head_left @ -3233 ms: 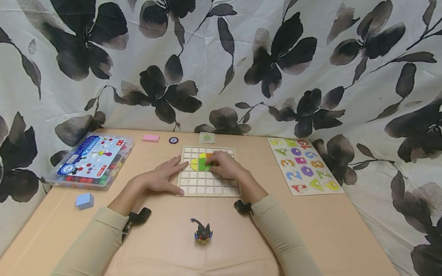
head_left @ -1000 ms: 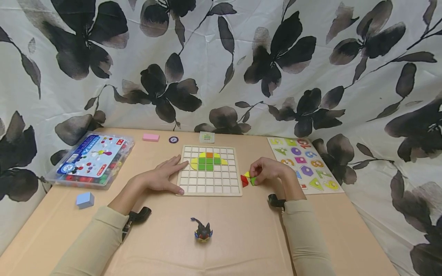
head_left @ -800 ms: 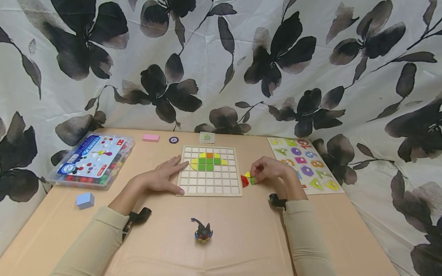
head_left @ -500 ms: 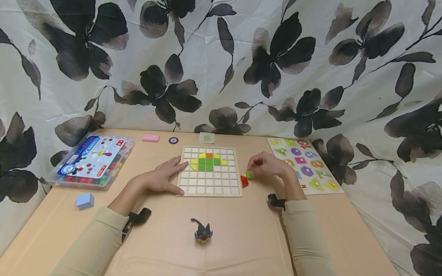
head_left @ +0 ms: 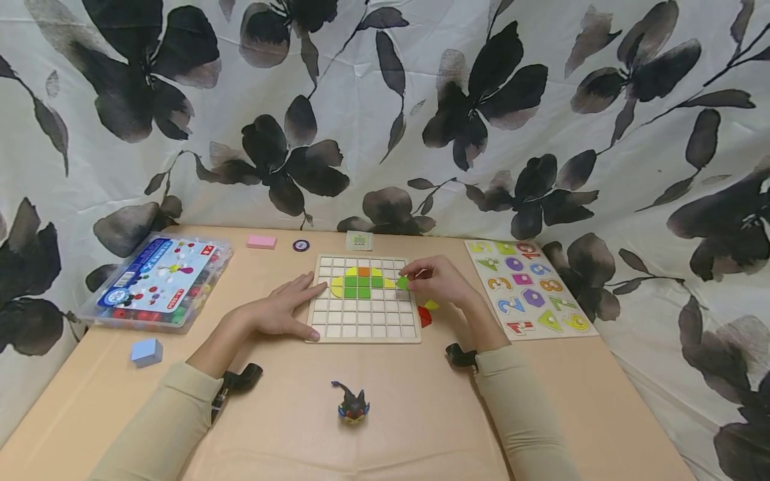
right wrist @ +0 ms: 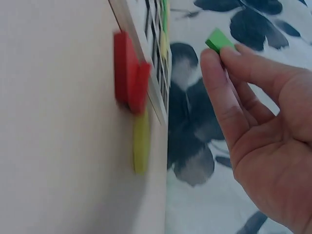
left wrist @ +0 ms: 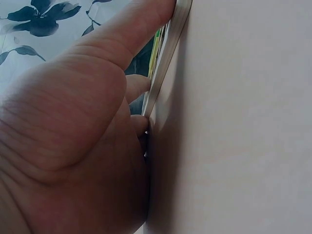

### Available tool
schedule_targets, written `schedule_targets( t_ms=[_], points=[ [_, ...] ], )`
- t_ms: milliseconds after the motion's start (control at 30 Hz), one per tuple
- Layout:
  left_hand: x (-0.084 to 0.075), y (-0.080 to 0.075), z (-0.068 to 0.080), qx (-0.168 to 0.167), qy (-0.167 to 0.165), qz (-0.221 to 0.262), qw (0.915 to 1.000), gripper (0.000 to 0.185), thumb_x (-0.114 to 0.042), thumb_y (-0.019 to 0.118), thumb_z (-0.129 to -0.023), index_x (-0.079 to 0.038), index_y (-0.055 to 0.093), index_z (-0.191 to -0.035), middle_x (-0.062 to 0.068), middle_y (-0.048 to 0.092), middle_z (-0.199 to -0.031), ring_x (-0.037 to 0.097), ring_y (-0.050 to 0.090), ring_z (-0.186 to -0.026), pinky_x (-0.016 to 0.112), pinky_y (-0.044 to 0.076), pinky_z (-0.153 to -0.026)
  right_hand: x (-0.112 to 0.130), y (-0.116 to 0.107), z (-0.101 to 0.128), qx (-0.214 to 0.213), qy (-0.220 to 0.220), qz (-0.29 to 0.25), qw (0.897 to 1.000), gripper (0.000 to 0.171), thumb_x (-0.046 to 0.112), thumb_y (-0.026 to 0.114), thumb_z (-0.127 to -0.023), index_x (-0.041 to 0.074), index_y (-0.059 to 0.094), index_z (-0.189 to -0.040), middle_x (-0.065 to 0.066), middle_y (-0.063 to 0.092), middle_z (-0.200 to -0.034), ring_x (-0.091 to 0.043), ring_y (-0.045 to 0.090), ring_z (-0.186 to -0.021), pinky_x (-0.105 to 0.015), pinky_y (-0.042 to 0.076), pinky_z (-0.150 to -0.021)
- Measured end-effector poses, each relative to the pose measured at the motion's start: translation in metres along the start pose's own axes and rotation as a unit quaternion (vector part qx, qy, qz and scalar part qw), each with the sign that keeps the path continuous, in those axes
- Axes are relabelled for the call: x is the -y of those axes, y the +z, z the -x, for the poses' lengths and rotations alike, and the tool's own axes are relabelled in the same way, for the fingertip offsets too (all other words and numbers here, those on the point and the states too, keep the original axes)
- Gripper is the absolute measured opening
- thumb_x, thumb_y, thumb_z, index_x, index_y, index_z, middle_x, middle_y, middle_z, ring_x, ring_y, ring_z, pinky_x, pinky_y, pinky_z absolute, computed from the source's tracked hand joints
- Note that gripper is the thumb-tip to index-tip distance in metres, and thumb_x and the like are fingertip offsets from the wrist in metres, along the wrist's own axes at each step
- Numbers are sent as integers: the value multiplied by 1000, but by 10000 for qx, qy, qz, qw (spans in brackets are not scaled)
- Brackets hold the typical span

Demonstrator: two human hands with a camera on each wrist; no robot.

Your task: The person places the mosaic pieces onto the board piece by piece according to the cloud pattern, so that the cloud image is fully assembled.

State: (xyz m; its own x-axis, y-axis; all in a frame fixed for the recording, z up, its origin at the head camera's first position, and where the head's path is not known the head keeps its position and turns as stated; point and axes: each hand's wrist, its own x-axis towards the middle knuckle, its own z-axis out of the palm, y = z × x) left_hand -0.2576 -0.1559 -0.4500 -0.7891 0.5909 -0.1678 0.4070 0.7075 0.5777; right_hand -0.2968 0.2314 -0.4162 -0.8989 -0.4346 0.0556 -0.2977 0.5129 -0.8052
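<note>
Floral cloth (head_left: 373, 194) backs the table (head_left: 415, 414). Right hand (head_left: 442, 280): thumb and fingers together, pinching one green piece (right wrist: 219, 40) over the right side of the board (head_left: 331, 317); the piece projects leftward from the fingertips, long axis unclear. Left hand (head_left: 279, 310): fingers extended, touching the board's left side. Beside the board: apparently two red pieces (head_left: 425, 316), one yellow piece (right wrist: 141, 144). Nearby: one box (head_left: 159, 274), one number sheet (head_left: 525, 290), one figure (head_left: 353, 407). Right hand partly hides the board.
</note>
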Motion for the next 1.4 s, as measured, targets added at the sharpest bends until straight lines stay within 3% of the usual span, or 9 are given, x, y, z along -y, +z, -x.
schedule_targets(
  t_ms=[200,467,667,1000,1400],
  points=[
    [1,0,1,-18,-8,18,10000,110,-58,81,-82,-15,25,-167,22,1,-175,45,-1,-161,71,6,-125,7,21,-10,-19,-7,164,9999,26,3,76,-92,2,76,-118,-8,68,-97,-23,62,-86,-24,53,-77],
    [1,0,2,-46,34,23,10000,111,-59,82,-82,-15,25,-167,22,1,-175,45,-2,-161,71,6,-125,12,41,-20,-5,-305,447,9985,28,5,84,-86,-2,75,-111,-7,67,-86,-19,58,-79,-25,49,-70],
    [3,0,1,-65,45,15,10000,111,-59,82,-82,-15,25,-167,22,1,-175,45,-2,-161,70,6,-125,15,52,-23,122,-215,840,9962,26,8,84,-87,2,76,-110,-4,66,-86,-16,58,-79,-23,48,-70],
    [1,-1,1,-60,9,11,10000,110,-58,82,-82,-14,25,-167,22,2,-175,45,-2,-161,71,6,-125,12,59,-24,71,-58,1340,9909,24,15,84,-89,7,77,-111,-2,65,-87,-17,57,-81,-26,46,-70],
    [3,0,1,-31,38,-18,10000,111,-58,81,-82,-14,25,-167,22,1,-175,44,-2,-161,69,6,-126,9,54,-21,52,24,1366,9906,30,16,85,-88,7,76,-115,-2,64,-86,-18,57,-80,-28,46,-69]
  ],
)
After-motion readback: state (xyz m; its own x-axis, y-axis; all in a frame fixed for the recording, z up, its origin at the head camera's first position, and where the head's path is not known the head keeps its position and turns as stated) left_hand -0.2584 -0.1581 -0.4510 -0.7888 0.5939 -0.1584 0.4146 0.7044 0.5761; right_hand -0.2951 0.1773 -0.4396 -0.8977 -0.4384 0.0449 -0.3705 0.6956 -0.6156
